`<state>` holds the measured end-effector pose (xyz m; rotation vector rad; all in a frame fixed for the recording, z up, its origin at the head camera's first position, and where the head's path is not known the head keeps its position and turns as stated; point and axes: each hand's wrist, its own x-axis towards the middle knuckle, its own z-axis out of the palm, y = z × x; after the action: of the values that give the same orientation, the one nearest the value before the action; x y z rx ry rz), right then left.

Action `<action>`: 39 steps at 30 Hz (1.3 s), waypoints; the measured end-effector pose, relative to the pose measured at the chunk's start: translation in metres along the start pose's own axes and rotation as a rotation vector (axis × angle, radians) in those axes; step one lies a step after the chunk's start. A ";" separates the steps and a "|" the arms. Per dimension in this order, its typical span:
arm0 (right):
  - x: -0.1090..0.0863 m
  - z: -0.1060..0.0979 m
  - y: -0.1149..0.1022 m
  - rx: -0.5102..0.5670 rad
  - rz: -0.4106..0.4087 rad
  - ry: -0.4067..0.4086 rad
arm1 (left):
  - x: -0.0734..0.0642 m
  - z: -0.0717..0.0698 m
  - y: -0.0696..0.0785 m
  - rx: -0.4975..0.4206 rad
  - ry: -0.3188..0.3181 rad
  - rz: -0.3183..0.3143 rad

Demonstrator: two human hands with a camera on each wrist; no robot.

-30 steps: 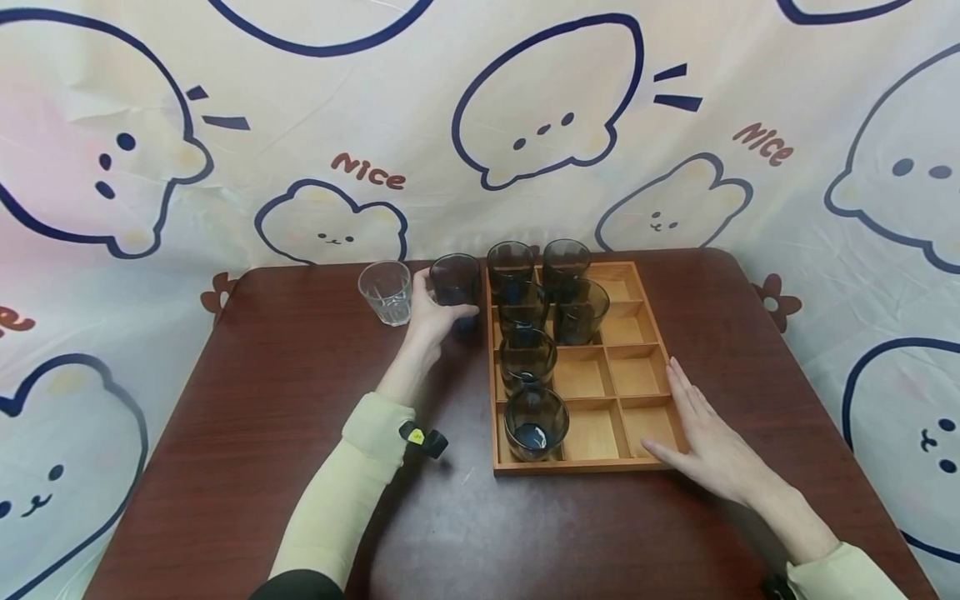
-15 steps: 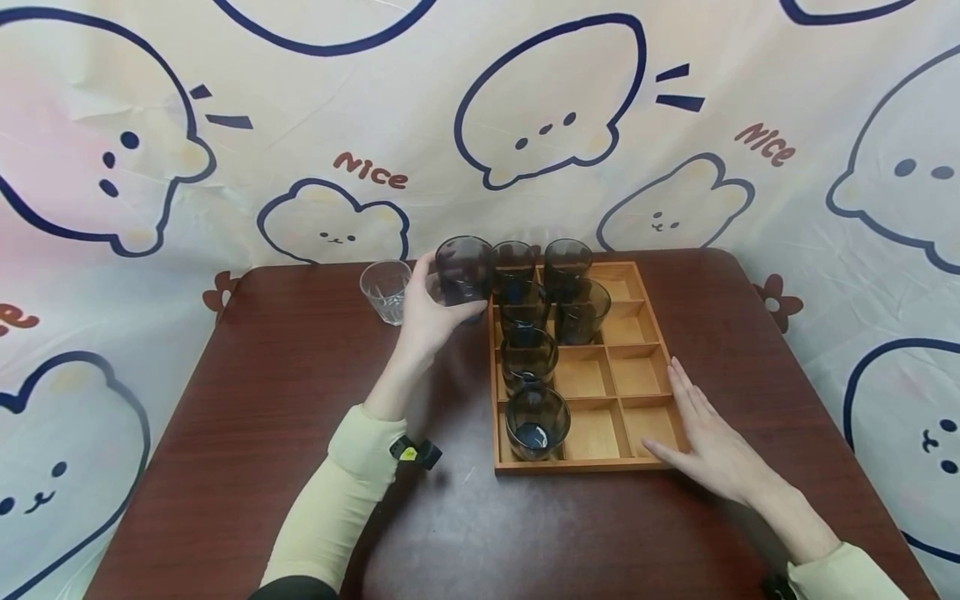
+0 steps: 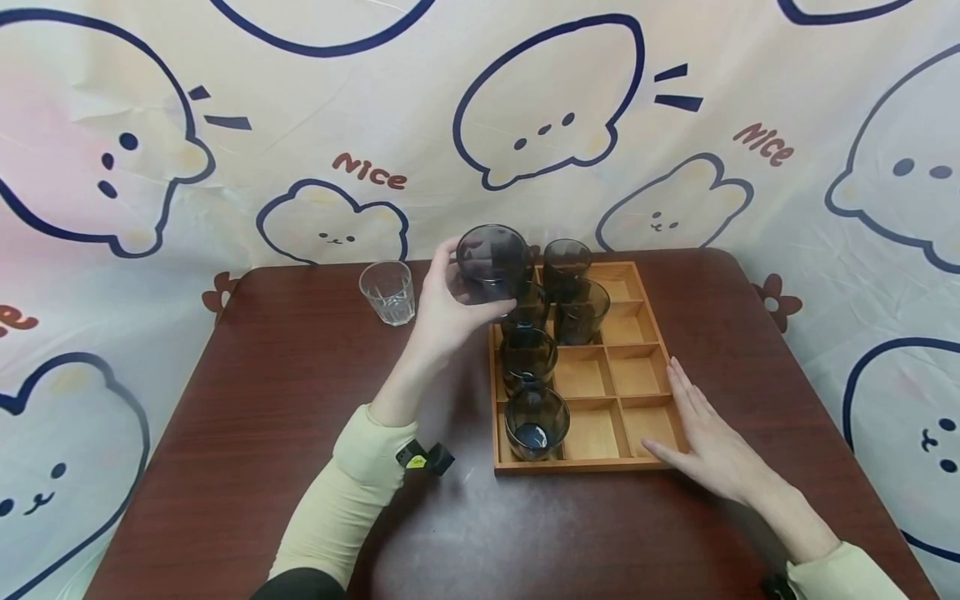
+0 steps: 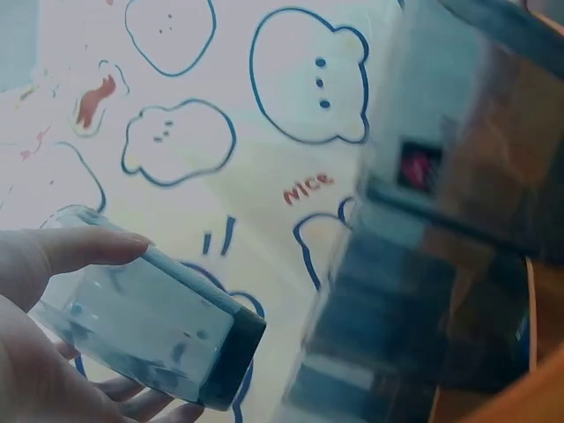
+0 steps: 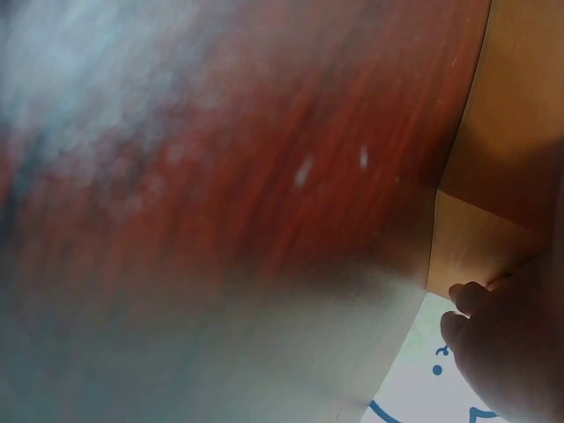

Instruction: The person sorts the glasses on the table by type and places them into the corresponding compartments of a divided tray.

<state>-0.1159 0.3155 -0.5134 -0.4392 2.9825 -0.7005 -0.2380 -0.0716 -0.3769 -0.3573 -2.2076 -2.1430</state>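
Observation:
My left hand (image 3: 447,317) grips a dark tinted drinking glass (image 3: 491,254), thumb on one side and fingers round the other. In the left wrist view the same glass (image 4: 167,308) is tilted and held in the air. It overlaps the back left corner of a wooden divided tray (image 3: 585,468) in the head view, partly hiding the glasses behind it. Several dark glasses (image 3: 536,421) stand in the tray's left and middle compartments. My right hand (image 3: 712,442) rests with straight fingers along the tray's right edge, thumb over the front right corner.
A clear faceted glass (image 3: 387,293) stands alone on the brown table (image 3: 285,400), left of the tray near the back edge. Behind the table hangs a printed cloth (image 3: 525,100) with cartoon figures.
My left hand has lifted the dark glass off the table and carried it right, over the tray's back left corner. The right hand has stayed still at the tray.

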 end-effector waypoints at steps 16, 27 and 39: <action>-0.001 -0.001 0.000 0.001 0.015 -0.020 | -0.008 0.047 0.011 0.015 -0.236 -0.011; 0.001 -0.007 0.000 0.023 0.091 -0.082 | -0.004 0.071 0.004 0.162 -0.332 -0.017; 0.002 -0.006 0.000 0.025 0.098 -0.080 | -0.002 0.083 -0.023 0.463 -0.338 0.009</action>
<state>-0.1187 0.3170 -0.5077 -0.3097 2.8939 -0.6930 -0.2297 0.0103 -0.4033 -0.7359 -2.7748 -1.5813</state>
